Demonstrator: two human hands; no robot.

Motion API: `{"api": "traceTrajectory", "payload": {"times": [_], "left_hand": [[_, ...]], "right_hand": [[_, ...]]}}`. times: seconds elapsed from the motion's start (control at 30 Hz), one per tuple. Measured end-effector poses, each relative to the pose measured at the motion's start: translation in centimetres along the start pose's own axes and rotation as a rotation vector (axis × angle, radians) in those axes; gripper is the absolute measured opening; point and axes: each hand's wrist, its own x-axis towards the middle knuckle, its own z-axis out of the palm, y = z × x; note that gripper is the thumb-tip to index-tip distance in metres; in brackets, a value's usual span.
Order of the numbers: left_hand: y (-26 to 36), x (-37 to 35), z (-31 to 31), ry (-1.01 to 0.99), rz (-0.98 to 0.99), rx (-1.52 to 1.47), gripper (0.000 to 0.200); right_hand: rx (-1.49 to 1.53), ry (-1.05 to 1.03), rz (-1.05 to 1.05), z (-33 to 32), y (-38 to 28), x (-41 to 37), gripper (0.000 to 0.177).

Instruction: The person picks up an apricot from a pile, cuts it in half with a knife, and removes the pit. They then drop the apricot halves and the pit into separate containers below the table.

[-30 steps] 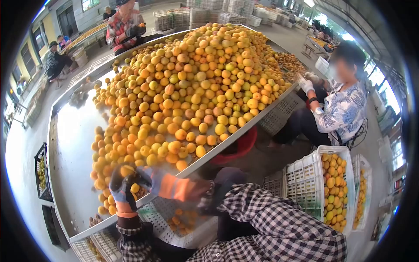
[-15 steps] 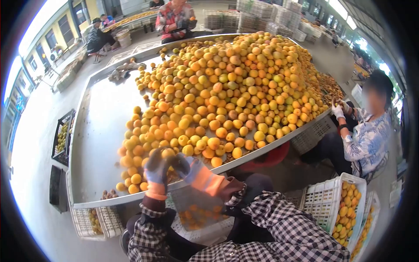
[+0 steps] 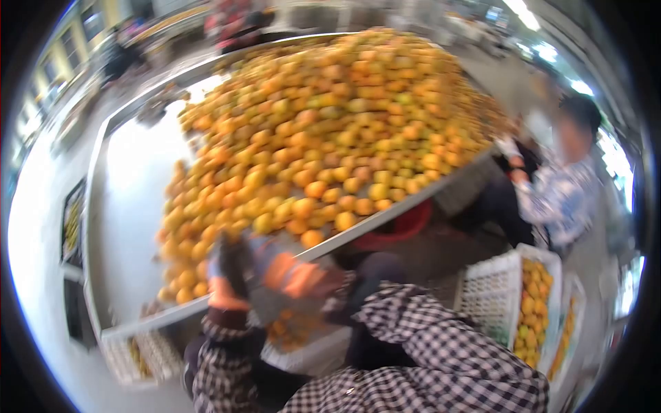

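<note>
My left hand [image 3: 230, 274], in an orange and dark grey work glove, is over the near edge of a metal table [image 3: 131, 199]. Close beside it is my right hand [image 3: 284, 267] in a matching glove, its fingers toward the left one. Motion smears the fingers of both, and I cannot tell whether they hold anything. Just beyond the fingertips begins a big heap of yellow-orange apricots [image 3: 303, 138]. Under my hands, below the table's rim, a crate [image 3: 303, 351] contains some of the same fruit.
To my right, white crates [image 3: 487, 289] of apricots stand by a seated person [image 3: 558, 186] in gloves. A red basin [image 3: 406, 224] sits under the table. On the left are a black crate [image 3: 72, 220] and a white crate [image 3: 141, 358]. Another person [image 3: 237, 24] is across the table.
The whole view has shifted and blurred, with the table and heap now further left and higher. My hands remain close together at the table's near edge.
</note>
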Motion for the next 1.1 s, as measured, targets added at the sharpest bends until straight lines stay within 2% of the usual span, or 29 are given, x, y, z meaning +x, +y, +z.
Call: {"api": "traceTrajectory", "payload": {"times": [0.03,0.07,0.1,0.17,0.2,0.27,0.3,0.4,0.5,0.57,0.6,0.63,0.67,0.7,0.77,0.9,0.97,1.03,1.1], "left_hand": [[0.1,0.4,0.0,-0.079,0.018,-0.032,0.033],[-0.1,1.8,-2.0,-0.273,0.047,-0.041,0.033],[-0.3,2.7,-2.9,-0.324,0.063,-0.017,0.038],[-0.7,2.9,-3.6,-0.226,0.148,0.123,0.042],[-0.7,2.5,-3.5,-0.229,0.191,0.205,0.041],[0.4,1.5,-2.7,-0.270,0.300,0.417,0.040],[0.7,0.8,-1.9,-0.233,0.332,0.490,0.028],[0.6,1.1,-1.7,-0.243,0.261,0.392,0.029],[0.4,2.9,-2.7,-0.283,0.265,0.371,0.029],[0.0,4.3,-3.9,-0.199,0.415,0.542,0.028],[-0.5,3.7,-2.7,-0.171,0.548,0.465,0.020],[-0.7,4.5,-3.5,-0.126,0.562,0.517,0.018],[-0.6,4.1,-3.4,-0.156,0.578,0.520,0.018],[-0.4,3.7,-3.3,-0.185,0.596,0.524,0.018],[-0.3,3.8,-3.6,-0.162,0.612,0.554,0.019],[0.1,3.6,-4.0,-0.163,0.646,0.565,0.025],[1.0,1.9,-2.5,-0.138,0.605,0.635,0.024],[0.1,2.9,-3.6,-0.122,0.717,0.667,0.024],[-0.6,3.0,-3.8,-0.165,0.653,0.480,0.029]], "right_hand": [[0.256,-0.040,0.089,-0.2,-0.4,0.6,0.029],[0.289,-0.023,0.005,0.1,-0.2,1.1,0.025],[0.118,0.007,0.017,0.2,-0.4,1.3,0.026],[0.163,-0.067,0.059,-0.5,-0.4,1.1,0.039],[0.156,-0.050,0.069,-1.7,-1.2,1.0,0.039],[0.078,-0.168,0.249,-3.6,-2.3,0.9,0.039],[0.074,-0.159,0.253,-3.3,-2.0,0.8,0.039],[0.060,-0.154,0.216,-2.4,-0.8,0.6,0.062],[0.034,-0.188,0.215,-2.1,-0.8,0.9,0.062],[0.044,-0.200,0.225,-1.7,-0.6,1.0,0.062],[0.040,-0.244,0.221,-1.6,-0.6,1.0,0.061],[0.034,-0.289,0.215,-1.9,-0.8,1.0,0.060],[-0.012,-0.331,0.191,-4.0,-2.1,0.8,0.058],[-0.007,-0.335,0.194,-3.2,-1.6,0.6,0.058],[0.199,-0.130,0.068,-1.1,-0.1,0.6,0.055],[0.216,-0.008,-0.009,1.4,1.4,0.5,0.051],[0.642,0.019,-0.040,0.0,0.3,0.6,0.047],[0.830,-0.013,0.090,-1.7,-1.2,0.4,0.045],[0.752,0.017,0.142,-1.8,-1.5,0.1,0.045]]}}
